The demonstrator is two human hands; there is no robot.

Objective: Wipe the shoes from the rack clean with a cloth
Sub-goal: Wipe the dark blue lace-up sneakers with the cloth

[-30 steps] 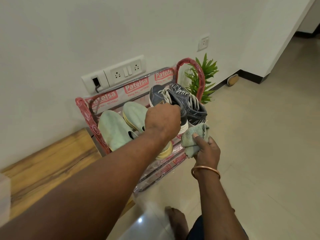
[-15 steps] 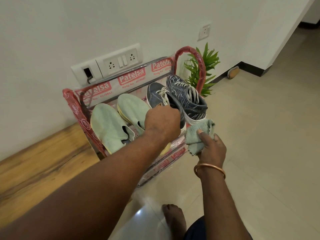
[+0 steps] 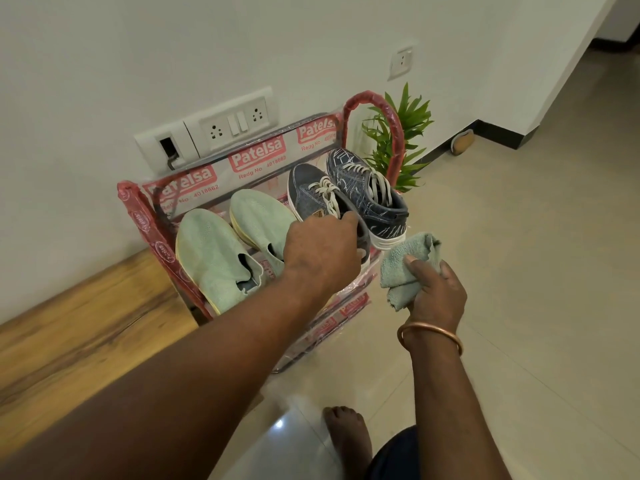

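A red-framed shoe rack point(image 3: 138, 216) wrapped in printed plastic stands against the wall. On its top shelf lie two pale green slip-on shoes point(image 3: 211, 258) on the left and two dark blue-grey laced sneakers on the right. My left hand point(image 3: 318, 251) reaches over the rack and grips the heel collar of the nearer grey sneaker point(image 3: 311, 195), which sits on the shelf beside the line-patterned sneaker point(image 3: 367, 192). My right hand point(image 3: 436, 289), with a copper bangle on the wrist, holds a bunched pale green cloth point(image 3: 405, 268) just right of the rack's front corner, apart from the shoes.
A green potted plant point(image 3: 408, 133) stands behind the rack's right end. A socket panel point(image 3: 221, 126) is on the wall above it. A low wooden ledge point(image 3: 69, 334) runs along the left. My bare foot point(image 3: 346, 434) stands on the glossy tiled floor.
My left hand has lowered the grey sneaker from the air onto the shelf next to the patterned one. My right hand with the cloth has drawn slightly away to the right.
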